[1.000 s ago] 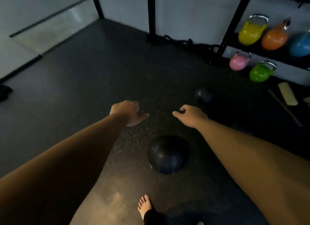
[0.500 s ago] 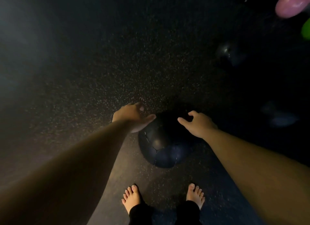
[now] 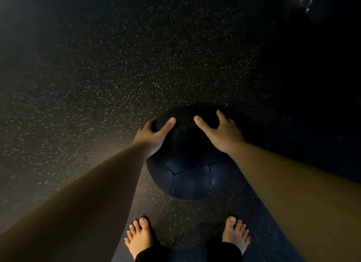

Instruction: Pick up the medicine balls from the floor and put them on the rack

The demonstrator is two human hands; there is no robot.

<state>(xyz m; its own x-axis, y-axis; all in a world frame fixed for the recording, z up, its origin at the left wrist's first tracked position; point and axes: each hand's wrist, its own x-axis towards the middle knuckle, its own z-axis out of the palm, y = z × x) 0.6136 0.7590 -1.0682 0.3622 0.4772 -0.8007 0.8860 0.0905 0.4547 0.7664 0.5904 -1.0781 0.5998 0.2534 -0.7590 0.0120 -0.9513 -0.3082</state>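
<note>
A black stitched medicine ball [image 3: 187, 172] rests on the dark speckled floor just in front of my bare feet. My left hand [image 3: 152, 137] lies flat against the ball's upper left side, thumb across the top. My right hand [image 3: 220, 133] presses on the upper right side with fingers spread. Both hands clasp the ball between them. A second dark ball [image 3: 304, 4] shows faintly at the top right, far from either hand. The rack is out of view.
My bare left foot [image 3: 139, 236] and right foot [image 3: 236, 234] stand on the rubber floor [image 3: 97, 86] right behind the ball. The surroundings are very dark.
The view dropped from the room to the floor as I bent down. Both hands went from hovering above the ball to resting on its two sides. The kettlebell rack left the view.
</note>
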